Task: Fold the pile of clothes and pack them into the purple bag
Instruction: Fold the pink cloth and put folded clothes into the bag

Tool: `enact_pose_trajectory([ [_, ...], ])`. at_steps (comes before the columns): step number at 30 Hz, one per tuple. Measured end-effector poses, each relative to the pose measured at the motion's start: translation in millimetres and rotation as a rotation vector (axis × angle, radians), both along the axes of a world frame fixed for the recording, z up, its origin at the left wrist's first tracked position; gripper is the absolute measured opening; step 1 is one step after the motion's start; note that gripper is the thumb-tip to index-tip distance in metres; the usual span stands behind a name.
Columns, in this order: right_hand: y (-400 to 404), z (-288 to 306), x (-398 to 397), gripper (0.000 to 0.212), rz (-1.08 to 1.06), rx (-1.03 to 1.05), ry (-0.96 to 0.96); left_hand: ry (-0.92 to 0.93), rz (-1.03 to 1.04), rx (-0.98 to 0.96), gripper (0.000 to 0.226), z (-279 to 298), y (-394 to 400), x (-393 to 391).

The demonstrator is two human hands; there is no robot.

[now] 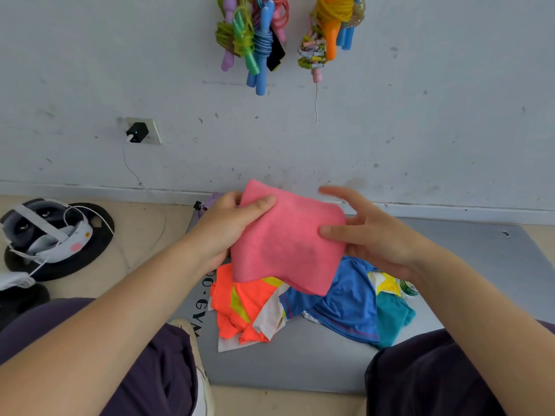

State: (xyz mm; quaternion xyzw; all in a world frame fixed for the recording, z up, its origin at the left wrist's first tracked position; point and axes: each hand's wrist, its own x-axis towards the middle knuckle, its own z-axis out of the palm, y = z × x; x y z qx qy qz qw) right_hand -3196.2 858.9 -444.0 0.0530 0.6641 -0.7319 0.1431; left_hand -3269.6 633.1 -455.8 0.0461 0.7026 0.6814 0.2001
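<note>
I hold a folded pink garment in the air above the pile. My left hand pinches its left edge, thumb on top. On its right side my right hand supports it, thumb on the cloth and fingers spread behind. Below lies the pile of clothes: an orange and yellow shirt, a blue shirt, a teal piece and white and yellow cloth. A small part of the purple bag shows behind my left hand near the wall; most of it is hidden.
The clothes lie on a grey gym mat between my knees. A headset with cables sits on a black disc at the left. A green-capped bottle is by my right wrist. Jump ropes hang on the wall, beside a plugged charger.
</note>
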Motion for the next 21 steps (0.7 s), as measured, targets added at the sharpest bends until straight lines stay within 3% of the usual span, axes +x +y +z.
enact_pose_trajectory([
  [2, -2.4, 1.0, -1.5, 0.037, -0.044, 0.033, 0.030, 0.050, 0.061, -0.116, 0.077, -2.7, -2.7, -2.0],
  [4, -2.2, 1.2, -1.6, 0.043, -0.068, 0.066, 0.027, 0.093, -0.019, -0.129, 0.087, -3.6, -8.0, -5.0],
  [7, -1.2, 4.2, -1.3, 0.064, -0.008, 0.267, 0.030, 0.232, -0.254, -0.243, 0.072, -2.6, -13.1, -8.0],
  [9, -2.1, 4.6, -1.4, 0.059, 0.035, 0.534, 0.062, 0.319, -0.287, -0.375, 0.065, -0.5, -13.1, -8.2],
  [11, -1.7, 4.2, -2.8, 0.040, 0.049, 0.695, 0.138, 0.378, -0.272, -0.472, 0.053, 1.2, -12.9, -7.9],
  [14, 6.0, 5.1, -3.2, 0.018, 0.064, 0.611, 0.181, 0.314, -0.235, -0.395, 0.039, 6.1, -17.7, -10.3],
  [16, 10.4, 8.9, -1.0, 0.027, 0.065, 0.413, 0.122, 0.196, -0.221, -0.287, 0.048, 7.6, -22.3, -14.0],
  [18, 9.0, 12.8, -0.6, 0.037, -0.004, 0.253, 0.077, 0.206, -0.142, -0.294, 0.046, 5.8, -21.1, -16.3],
  [19, 5.5, 13.5, -1.0, 0.039, -0.067, 0.253, 0.093, 0.276, -0.044, -0.342, 0.040, 2.5, -19.0, -17.2],
  [21, -4.1, 12.4, -4.8, 0.037, -0.241, 0.456, 0.218, 0.361, 0.142, -0.342, 0.034, 1.1, -12.0, -14.6],
])
